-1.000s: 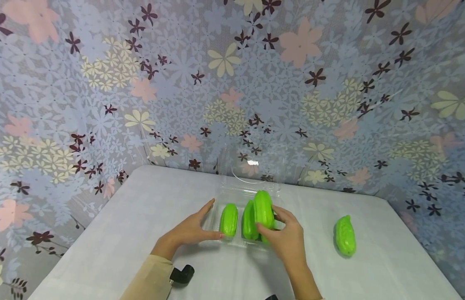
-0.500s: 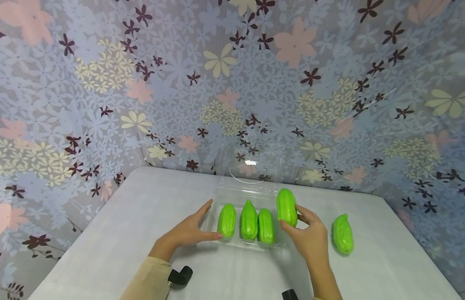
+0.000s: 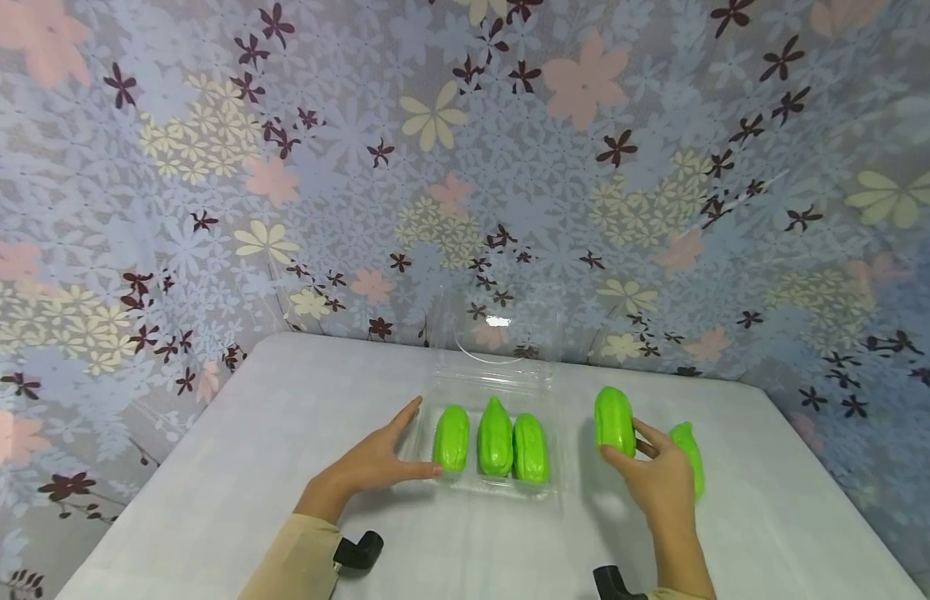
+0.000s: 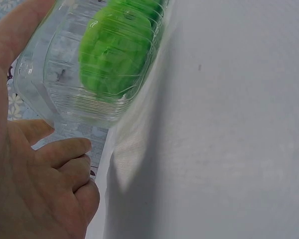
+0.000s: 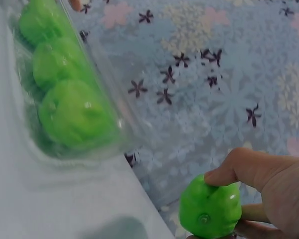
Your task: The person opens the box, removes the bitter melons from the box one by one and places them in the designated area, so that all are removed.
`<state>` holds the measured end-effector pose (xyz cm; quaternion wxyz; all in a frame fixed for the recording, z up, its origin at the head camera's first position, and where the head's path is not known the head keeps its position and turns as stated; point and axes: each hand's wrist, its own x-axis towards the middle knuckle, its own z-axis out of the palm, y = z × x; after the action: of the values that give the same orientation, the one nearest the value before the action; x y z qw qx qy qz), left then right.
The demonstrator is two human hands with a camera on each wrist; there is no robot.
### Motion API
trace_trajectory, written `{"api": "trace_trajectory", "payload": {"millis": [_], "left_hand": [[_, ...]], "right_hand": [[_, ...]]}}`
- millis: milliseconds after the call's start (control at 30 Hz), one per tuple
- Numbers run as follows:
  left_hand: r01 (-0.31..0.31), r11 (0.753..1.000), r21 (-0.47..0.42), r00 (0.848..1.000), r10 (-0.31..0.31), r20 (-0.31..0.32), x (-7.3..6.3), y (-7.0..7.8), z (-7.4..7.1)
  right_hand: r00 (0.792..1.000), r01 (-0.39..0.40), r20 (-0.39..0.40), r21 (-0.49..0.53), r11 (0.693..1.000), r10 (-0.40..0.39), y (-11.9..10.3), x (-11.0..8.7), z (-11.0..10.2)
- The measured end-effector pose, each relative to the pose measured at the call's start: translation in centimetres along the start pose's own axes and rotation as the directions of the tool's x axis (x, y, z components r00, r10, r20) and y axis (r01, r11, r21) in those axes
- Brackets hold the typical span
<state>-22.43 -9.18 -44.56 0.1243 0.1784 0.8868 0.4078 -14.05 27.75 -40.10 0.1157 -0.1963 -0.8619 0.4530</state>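
In the head view a clear plastic box (image 3: 483, 488) with a raised lid holds a row of three bright green, ribbed toy gourds (image 3: 496, 442). At the box's left end, my left hand (image 3: 371, 461) holds its corner, thumb at the front wall and index finger along the side. Off to the right of the box, my right hand (image 3: 660, 483) pinches another green gourd (image 3: 613, 421) between thumb and fingers, above the table. The right wrist view shows the blunt end of this gourd (image 5: 209, 211) with the thumb on top.
One more green gourd (image 3: 688, 457) lies on the table at the right, partly hidden behind my right hand. The white table (image 3: 322, 375) ends at a flower-patterned curtain or wall covering (image 3: 345, 208). The transparent lid (image 3: 502, 333) stands up at the back.
My right hand has lifted a gourd out from over the box and carried it right, revealing the row inside. The left hand stays at the box.
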Motion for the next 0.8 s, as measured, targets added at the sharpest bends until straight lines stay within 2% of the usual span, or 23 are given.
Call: {"api": "trace_trajectory", "payload": {"millis": [333,800], "left_hand": [[-0.010,1.000,-0.001,1.000,0.010,-0.001,-0.2,0.3,-0.1],[-0.015,1.000,-0.028,1.000,0.015,0.004,-0.1,0.1,0.1]], "right_hand": [[0.994,-0.108,0.004,0.048,0.993,0.107,2.2,1.0,-1.1],[0.987,-0.159,-0.024,-0.071,0.985,0.158,3.8,1.6,-1.6]]}}
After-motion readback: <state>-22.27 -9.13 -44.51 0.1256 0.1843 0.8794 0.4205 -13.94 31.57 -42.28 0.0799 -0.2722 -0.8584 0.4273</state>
